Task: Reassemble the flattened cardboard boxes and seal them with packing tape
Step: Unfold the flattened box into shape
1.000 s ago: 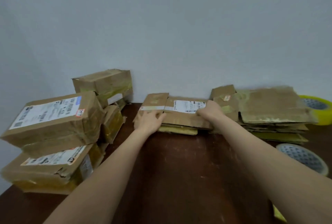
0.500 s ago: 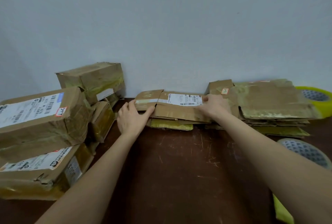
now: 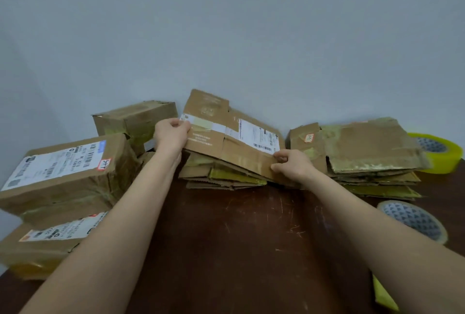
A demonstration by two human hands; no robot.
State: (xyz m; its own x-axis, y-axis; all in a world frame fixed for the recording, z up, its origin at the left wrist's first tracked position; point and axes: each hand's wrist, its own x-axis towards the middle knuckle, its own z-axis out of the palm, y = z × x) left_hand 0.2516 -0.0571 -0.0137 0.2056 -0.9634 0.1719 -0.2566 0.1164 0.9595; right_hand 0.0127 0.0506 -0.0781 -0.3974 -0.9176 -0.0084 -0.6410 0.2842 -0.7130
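Note:
A flattened cardboard box [image 3: 221, 135] with a white shipping label is lifted at its left side and tilts above a small stack of flat boxes [image 3: 221, 178]. My left hand [image 3: 171, 135] grips its left edge with thumb on top. My right hand [image 3: 292, 165] pinches its lower right corner. A second stack of flat boxes [image 3: 372, 160] lies to the right. A yellow tape roll [image 3: 442, 152] stands behind that stack, and a clear tape roll [image 3: 412, 220] lies in front of it.
Several assembled, taped boxes [image 3: 65, 170] are piled at the left of the dark wooden table [image 3: 239, 238], one [image 3: 136, 120] against the pale wall. A yellow scrap [image 3: 385, 296] lies at the right front edge.
Both hands have taken hold of the top flat box and raised it off its stack, the left side highest. The camera has tilted up slightly.

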